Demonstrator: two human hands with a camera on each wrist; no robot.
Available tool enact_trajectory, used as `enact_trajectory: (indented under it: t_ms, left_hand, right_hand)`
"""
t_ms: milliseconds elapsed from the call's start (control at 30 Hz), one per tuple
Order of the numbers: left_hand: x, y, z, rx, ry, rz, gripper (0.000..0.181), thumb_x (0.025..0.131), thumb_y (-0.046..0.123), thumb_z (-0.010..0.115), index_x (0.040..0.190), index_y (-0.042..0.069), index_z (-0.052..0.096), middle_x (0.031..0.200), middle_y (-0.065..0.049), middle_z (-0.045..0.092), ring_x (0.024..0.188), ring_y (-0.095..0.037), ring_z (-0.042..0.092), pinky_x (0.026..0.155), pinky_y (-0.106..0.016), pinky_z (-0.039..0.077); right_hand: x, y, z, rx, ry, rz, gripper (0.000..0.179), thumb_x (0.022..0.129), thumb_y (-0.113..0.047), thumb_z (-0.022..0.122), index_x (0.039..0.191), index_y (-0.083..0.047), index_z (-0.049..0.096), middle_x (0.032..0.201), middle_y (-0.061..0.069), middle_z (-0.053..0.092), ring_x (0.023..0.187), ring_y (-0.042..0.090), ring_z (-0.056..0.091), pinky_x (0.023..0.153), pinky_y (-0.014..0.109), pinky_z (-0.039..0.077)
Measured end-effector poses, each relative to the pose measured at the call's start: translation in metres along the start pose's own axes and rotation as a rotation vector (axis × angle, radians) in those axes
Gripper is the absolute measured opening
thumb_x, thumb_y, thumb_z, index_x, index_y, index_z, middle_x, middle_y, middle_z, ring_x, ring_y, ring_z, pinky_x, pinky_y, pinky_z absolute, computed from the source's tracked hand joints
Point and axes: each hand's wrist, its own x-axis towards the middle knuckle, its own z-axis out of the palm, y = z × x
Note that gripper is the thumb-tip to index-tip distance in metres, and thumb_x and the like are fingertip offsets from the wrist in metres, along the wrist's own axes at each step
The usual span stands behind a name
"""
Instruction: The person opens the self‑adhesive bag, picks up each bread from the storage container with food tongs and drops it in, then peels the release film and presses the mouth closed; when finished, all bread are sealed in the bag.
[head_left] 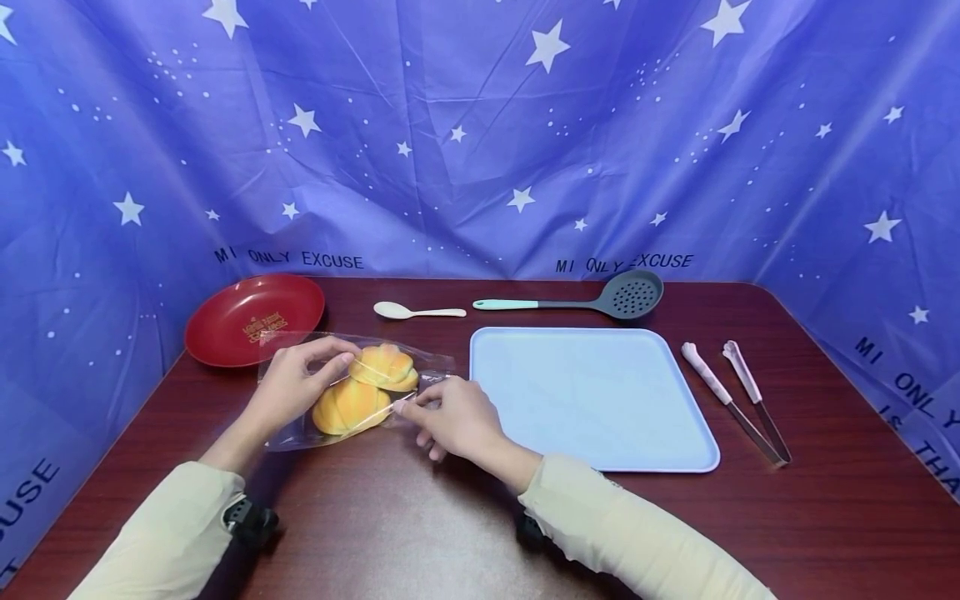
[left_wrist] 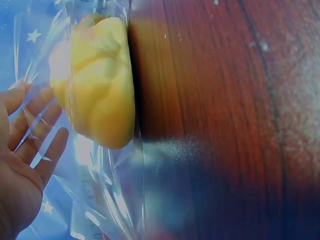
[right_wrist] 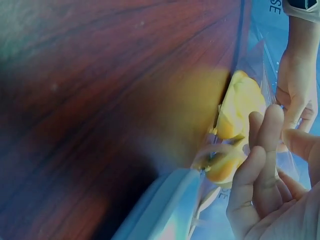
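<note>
A clear plastic bag (head_left: 296,433) lies on the table at the left, with two golden bread rolls (head_left: 352,407) inside it. My left hand (head_left: 296,379) is at the bag's upper left side, thumb and index finger pinching the film. Its other fingers are spread behind the film in the left wrist view, beside a bread roll (left_wrist: 102,85). At the bag's right end my right hand (head_left: 461,417) pinches the film between thumb and index finger. In the right wrist view the right hand's other fingers (right_wrist: 245,185) are loosely bent, partly covering the rolls.
Behind the bag stands a red plate (head_left: 225,321), overlapped by the film. A small white spoon (head_left: 420,312) and a slotted skimmer (head_left: 630,296) lie along the back. Right of my hands is a light blue tray (head_left: 592,400), with tongs (head_left: 742,404) beyond it.
</note>
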Motion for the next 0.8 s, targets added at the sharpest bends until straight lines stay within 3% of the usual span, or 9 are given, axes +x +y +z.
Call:
enact_trajectory:
  t_ms: [167, 400, 633, 800]
  left_hand:
    - [0.000, 0.000, -0.001, -0.003, 0.000, 0.016, 0.013, 0.096, 0.008, 0.071, 0.106, 0.011, 0.077, 0.099, -0.004, 0.076, 0.091, -0.023, 0.071, 0.080, -0.029, 0.058]
    - [0.001, 0.000, -0.003, 0.017, -0.020, 0.027, 0.011, 0.096, 0.011, 0.072, 0.106, 0.012, 0.077, 0.101, -0.004, 0.077, 0.093, -0.022, 0.072, 0.081, -0.025, 0.056]
    - [0.005, 0.005, -0.009, 0.033, -0.125, 0.043, 0.015, 0.095, 0.015, 0.073, 0.109, 0.012, 0.077, 0.108, -0.007, 0.076, 0.100, -0.027, 0.071, 0.084, -0.046, 0.059]
    - [0.014, 0.013, -0.016, 0.070, -0.198, 0.036, 0.017, 0.095, 0.023, 0.073, 0.110, 0.015, 0.077, 0.104, -0.003, 0.077, 0.101, -0.028, 0.071, 0.085, -0.050, 0.058]
  right_hand:
    - [0.002, 0.000, 0.003, 0.006, 0.051, -0.019, 0.020, 0.094, -0.030, 0.074, 0.093, -0.011, 0.080, 0.056, -0.005, 0.066, 0.041, 0.010, 0.062, 0.047, 0.026, 0.052]
    - [-0.003, 0.003, 0.000, 0.013, 0.092, -0.058, 0.012, 0.093, -0.025, 0.076, 0.096, -0.014, 0.082, 0.053, 0.005, 0.065, 0.042, 0.025, 0.065, 0.039, 0.030, 0.051]
    - [-0.010, 0.008, -0.005, -0.031, 0.121, -0.124, 0.012, 0.094, -0.026, 0.075, 0.100, -0.020, 0.083, 0.050, 0.005, 0.064, 0.036, 0.024, 0.061, 0.047, 0.026, 0.051]
    - [-0.014, 0.011, -0.008, -0.063, 0.119, -0.179, 0.009, 0.093, -0.025, 0.076, 0.097, -0.021, 0.083, 0.051, 0.001, 0.064, 0.034, 0.020, 0.060, 0.055, 0.024, 0.052]
